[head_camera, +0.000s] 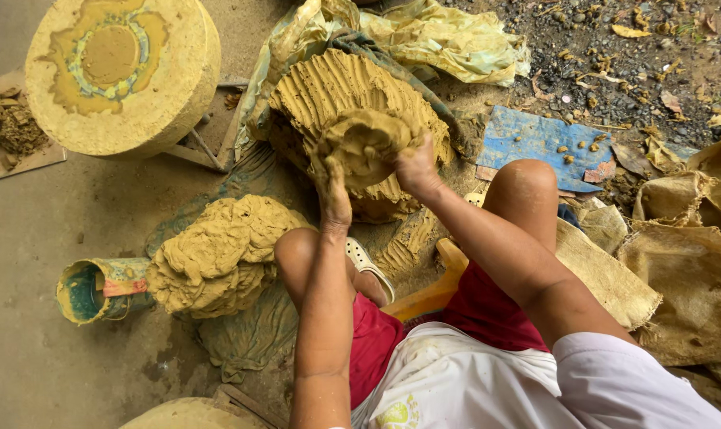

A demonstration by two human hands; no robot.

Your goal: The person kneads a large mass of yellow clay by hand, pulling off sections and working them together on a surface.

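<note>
Both my hands grip one lump of wet yellow-brown clay (pixel 363 141), lifted in front of a large ridged clay mound (pixel 341 87). My left hand (pixel 335 199) holds the lump's lower left side, fingers smeared with clay. On the right side, my right hand (pixel 414 168) presses in with curled fingers. A second heap of kneaded clay (pixel 221 254) lies on dirty cloth by my left knee. I am seated low, in red shorts, knees apart.
A thick round clay-coated wheel (pixel 121 71) stands at the upper left. A tipped tin can (pixel 100 287) lies at the left. Plastic sheeting (pixel 448 40), a blue board (pixel 535 143), burlap sacks (pixel 694 278) and a yellow stool (pixel 432 294) surround me.
</note>
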